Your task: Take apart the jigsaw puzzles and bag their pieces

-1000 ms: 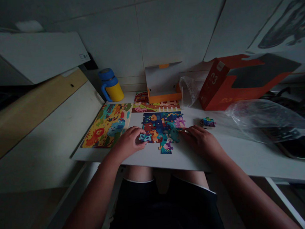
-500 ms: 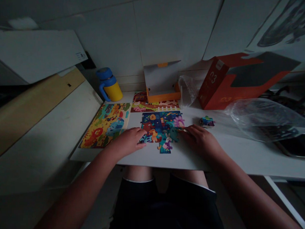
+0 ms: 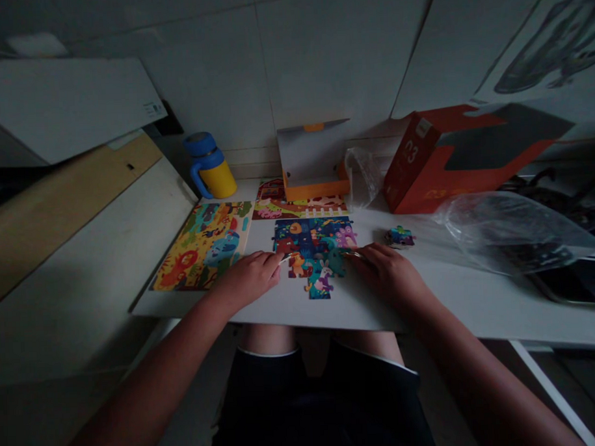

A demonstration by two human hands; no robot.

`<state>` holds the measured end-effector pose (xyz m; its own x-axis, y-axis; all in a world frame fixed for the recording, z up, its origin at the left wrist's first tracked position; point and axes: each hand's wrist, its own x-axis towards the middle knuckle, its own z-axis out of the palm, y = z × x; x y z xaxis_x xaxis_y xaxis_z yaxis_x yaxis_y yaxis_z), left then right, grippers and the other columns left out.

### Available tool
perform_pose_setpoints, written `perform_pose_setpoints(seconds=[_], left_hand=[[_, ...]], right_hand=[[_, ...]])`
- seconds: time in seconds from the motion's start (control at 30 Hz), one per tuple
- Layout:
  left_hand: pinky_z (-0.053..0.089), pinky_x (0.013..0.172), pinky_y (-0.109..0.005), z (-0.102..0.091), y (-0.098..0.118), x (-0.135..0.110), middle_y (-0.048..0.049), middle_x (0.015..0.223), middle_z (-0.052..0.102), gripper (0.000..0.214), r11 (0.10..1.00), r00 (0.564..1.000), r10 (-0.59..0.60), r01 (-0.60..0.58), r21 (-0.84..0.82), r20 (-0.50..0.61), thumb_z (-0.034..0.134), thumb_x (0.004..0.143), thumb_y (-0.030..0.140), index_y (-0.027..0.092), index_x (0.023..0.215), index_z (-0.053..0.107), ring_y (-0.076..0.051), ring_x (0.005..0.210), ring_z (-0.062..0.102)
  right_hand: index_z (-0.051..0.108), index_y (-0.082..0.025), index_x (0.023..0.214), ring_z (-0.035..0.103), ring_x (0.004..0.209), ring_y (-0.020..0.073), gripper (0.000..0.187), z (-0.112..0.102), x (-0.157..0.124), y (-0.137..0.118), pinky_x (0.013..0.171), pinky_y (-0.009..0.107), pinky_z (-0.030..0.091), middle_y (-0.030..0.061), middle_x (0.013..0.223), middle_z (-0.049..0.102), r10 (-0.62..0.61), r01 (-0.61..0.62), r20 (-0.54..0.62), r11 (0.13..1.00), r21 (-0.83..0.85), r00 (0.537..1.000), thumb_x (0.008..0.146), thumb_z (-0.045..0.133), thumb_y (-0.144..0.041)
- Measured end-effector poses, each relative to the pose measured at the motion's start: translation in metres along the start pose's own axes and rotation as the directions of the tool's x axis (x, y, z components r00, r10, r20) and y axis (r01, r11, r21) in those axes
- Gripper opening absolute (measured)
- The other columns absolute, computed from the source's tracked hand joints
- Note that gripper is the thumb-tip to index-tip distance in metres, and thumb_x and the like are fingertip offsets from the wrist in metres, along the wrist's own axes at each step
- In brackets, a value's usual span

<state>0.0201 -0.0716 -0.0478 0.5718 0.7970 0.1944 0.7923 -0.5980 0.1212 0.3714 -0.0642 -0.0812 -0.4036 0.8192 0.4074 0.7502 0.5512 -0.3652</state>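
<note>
A partly joined jigsaw puzzle [image 3: 310, 232] in dark blue, with cartoon animals, lies on the white table. My left hand [image 3: 253, 274] is at its lower left edge, fingers closed on a puzzle piece [image 3: 286, 258] tilted so that mainly its thin pale edge shows. At the right edge of the puzzle, my right hand [image 3: 389, 272] pinches another puzzle piece [image 3: 354, 253], also seen nearly edge-on. The pictures on both pieces are hidden. A joined piece with a white rabbit [image 3: 320, 282] sticks out at the bottom of the puzzle.
A small stack of puzzle pieces [image 3: 400, 237] lies to the right. Behind are an animal picture board [image 3: 205, 242], a farm picture [image 3: 272, 209], an open orange box [image 3: 316, 188] and a blue-yellow flask [image 3: 216, 177]. Clear plastic wrap [image 3: 512, 232] lies before a red box [image 3: 437, 166].
My left hand has closed and lifted the lower-left puzzle piece, which lay flat under its fingers before. My right hand has stayed about where it was, still pinching its piece.
</note>
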Motion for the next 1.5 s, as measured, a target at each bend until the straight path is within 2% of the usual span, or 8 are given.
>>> perform_pose_setpoints(seconds=[0.23, 0.53, 0.77, 0.97, 1.13, 1.27, 1.4, 1.5], left_hand=[[0.059, 0.101, -0.046, 0.012, -0.002, -0.013, -0.0154, 0.125, 0.073, 0.046, 0.995, 0.999, 0.032, -0.031, 0.099, -0.012, 0.054, 0.099, 0.007, 0.021, 0.143, 0.060, -0.028, 0.114, 0.071], [0.058, 0.105, -0.043, -0.007, 0.017, -0.055, -0.0111, 0.134, 0.070, 0.067, 0.992, 0.997, 0.037, -0.045, 0.117, 0.073, 0.049, 0.092, -0.005, 0.027, 0.150, 0.055, -0.026, 0.120, 0.067], [0.058, 0.109, -0.042, 0.000, 0.022, -0.073, -0.0097, 0.141, 0.068, 0.050, 1.000, 0.996, -0.017, 0.017, 0.000, 0.085, 0.062, 0.100, 0.015, 0.026, 0.149, 0.057, -0.025, 0.123, 0.068], [0.060, 0.109, -0.042, -0.010, 0.026, -0.068, -0.0105, 0.139, 0.070, 0.044, 0.999, 0.997, -0.028, 0.030, -0.026, 0.075, 0.060, 0.102, 0.015, 0.021, 0.145, 0.060, -0.024, 0.122, 0.070], [0.062, 0.106, -0.043, -0.014, 0.015, -0.064, -0.0108, 0.127, 0.075, 0.038, 0.999, 0.999, -0.044, 0.044, -0.019, -0.001, 0.054, 0.103, 0.011, 0.018, 0.139, 0.064, -0.023, 0.114, 0.074], [0.055, 0.115, -0.043, -0.015, 0.001, -0.064, -0.0095, 0.143, 0.067, 0.046, 0.996, 0.996, 0.008, -0.017, -0.093, -0.090, 0.051, 0.105, 0.010, 0.026, 0.146, 0.062, -0.021, 0.131, 0.066], [0.055, 0.112, -0.042, -0.013, -0.016, -0.059, -0.0053, 0.143, 0.064, 0.042, 0.984, 0.999, 0.045, -0.042, -0.173, 0.017, 0.055, 0.106, 0.018, 0.040, 0.138, 0.070, -0.022, 0.129, 0.065], [0.055, 0.109, -0.040, -0.011, -0.031, -0.050, -0.0056, 0.135, 0.068, 0.042, 0.971, 0.987, 0.114, -0.087, -0.224, 0.110, 0.054, 0.106, 0.019, 0.040, 0.139, 0.070, -0.021, 0.126, 0.065]], right_hand=[[0.073, -0.018, 0.121, 0.070, 0.094, 0.0288, 0.034, -0.001, 0.000, -0.001, 0.083, 0.042, 0.056, 0.0135, 0.104, 0.075, 0.012, -0.013, 0.008, 1.000, 0.007, 1.000, 0.110, 0.049, -0.039], [0.073, -0.017, 0.122, 0.070, 0.097, 0.0291, 0.034, 0.002, -0.001, 0.003, 0.087, 0.043, 0.056, 0.0140, 0.108, 0.075, 0.010, -0.010, 0.020, 1.000, 0.009, 1.000, 0.110, 0.049, -0.038], [0.074, -0.018, 0.123, 0.071, 0.095, 0.0289, 0.034, 0.002, -0.001, 0.003, 0.083, 0.041, 0.057, 0.0136, 0.105, 0.075, -0.010, 0.010, -0.011, 1.000, 0.001, 1.000, 0.109, 0.050, -0.038], [0.075, -0.017, 0.120, 0.072, 0.096, 0.0303, 0.036, 0.003, -0.001, 0.003, 0.085, 0.043, 0.058, 0.0147, 0.107, 0.077, -0.023, 0.022, -0.022, 1.000, -0.009, 0.999, 0.110, 0.049, -0.040], [0.075, -0.017, 0.121, 0.072, 0.096, 0.0310, 0.037, 0.002, 0.000, 0.002, 0.083, 0.044, 0.058, 0.0152, 0.107, 0.077, -0.014, 0.014, -0.016, 1.000, 0.003, 1.000, 0.110, 0.049, -0.040], [0.075, -0.016, 0.121, 0.072, 0.096, 0.0311, 0.037, 0.001, -0.001, 0.002, 0.083, 0.044, 0.058, 0.0154, 0.107, 0.076, -0.019, 0.019, -0.018, 1.000, 0.006, 1.000, 0.109, 0.049, -0.040], [0.075, -0.016, 0.118, 0.072, 0.093, 0.0305, 0.038, 0.001, -0.001, 0.002, 0.081, 0.043, 0.057, 0.0153, 0.104, 0.076, -0.016, 0.015, -0.021, 1.000, -0.009, 1.000, 0.109, 0.048, -0.041], [0.075, -0.016, 0.116, 0.072, 0.092, 0.0303, 0.038, 0.001, -0.001, 0.002, 0.080, 0.042, 0.057, 0.0150, 0.103, 0.076, -0.016, 0.016, -0.020, 1.000, -0.012, 1.000, 0.110, 0.048, -0.042]])
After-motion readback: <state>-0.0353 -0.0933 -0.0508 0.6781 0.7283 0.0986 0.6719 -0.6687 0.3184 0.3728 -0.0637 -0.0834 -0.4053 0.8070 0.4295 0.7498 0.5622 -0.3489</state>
